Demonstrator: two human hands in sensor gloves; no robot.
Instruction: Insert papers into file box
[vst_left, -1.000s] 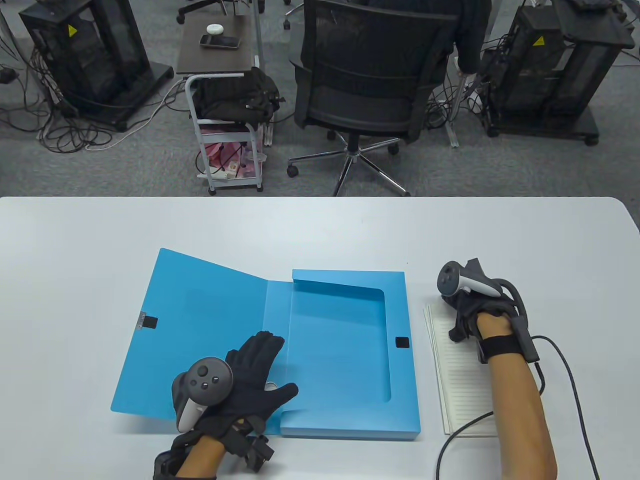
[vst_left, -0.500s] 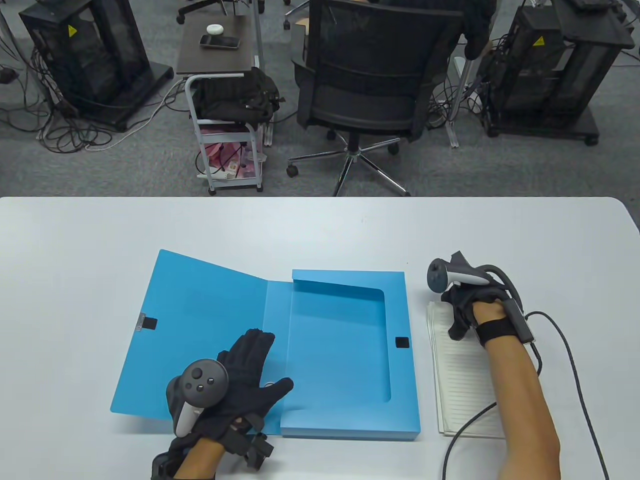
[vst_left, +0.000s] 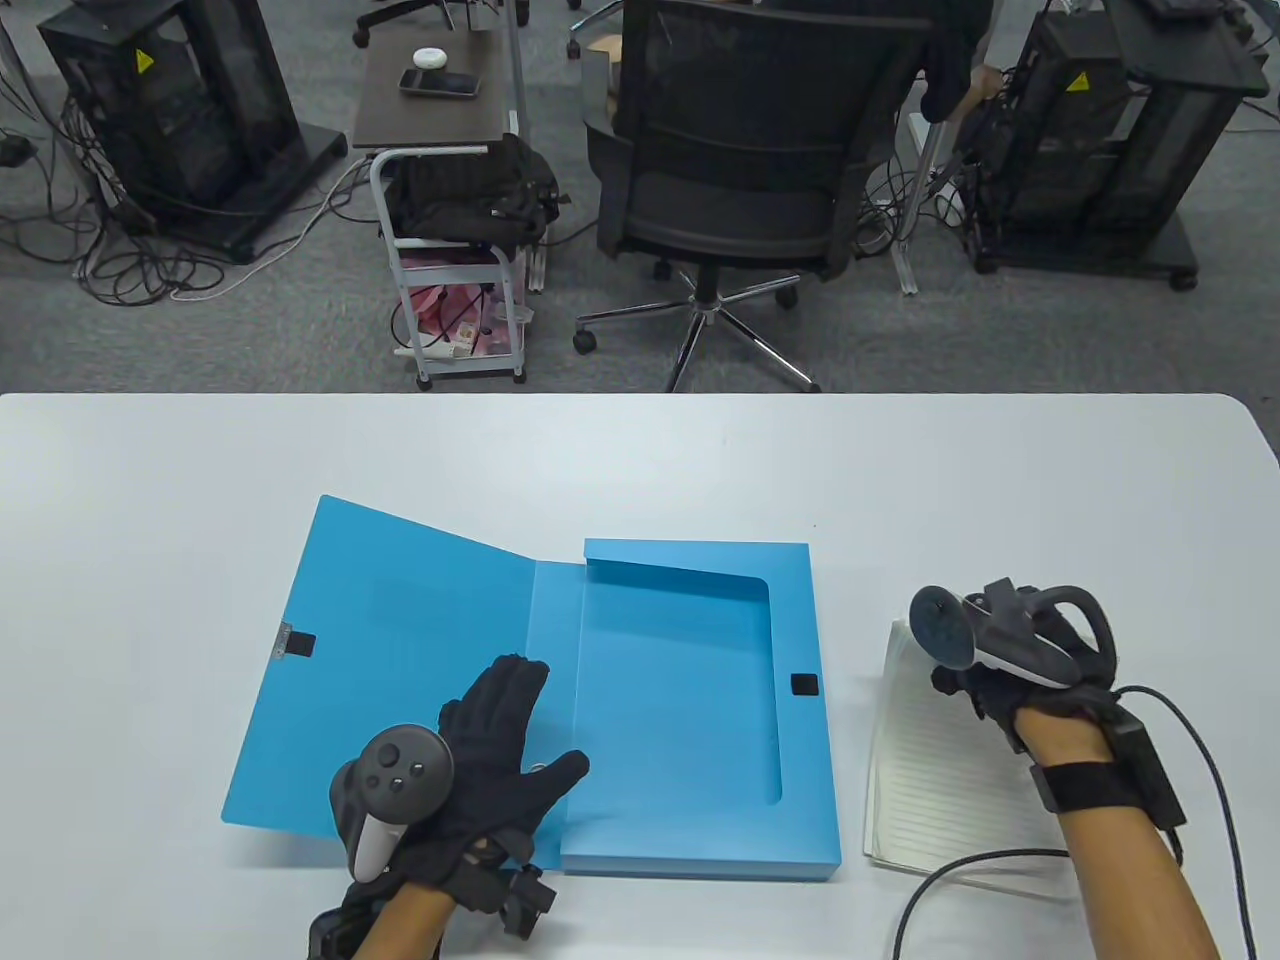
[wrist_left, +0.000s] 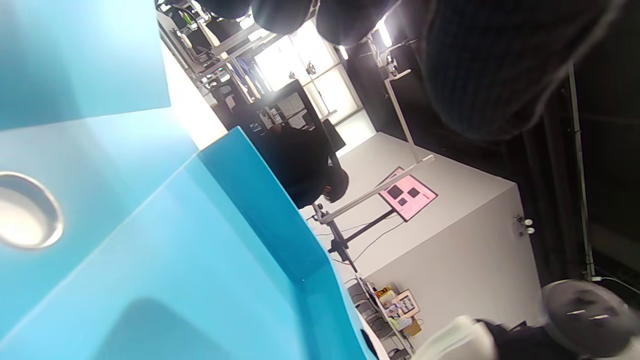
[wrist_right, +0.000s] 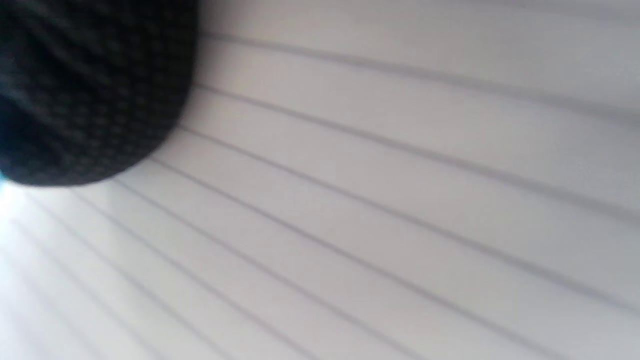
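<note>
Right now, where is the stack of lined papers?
In the table view, the lined papers lie right of the open blue file box, under the right hand.

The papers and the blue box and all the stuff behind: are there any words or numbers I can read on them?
No words or numbers can be read anywhere.
Papers: only ruled lines, no writing.
Blue box: plain, no label.
Black racks: yellow triangle warning signs, symbol too small to make out.
Pink sheet in the left wrist view: dark squares, too blurred to read.
</note>
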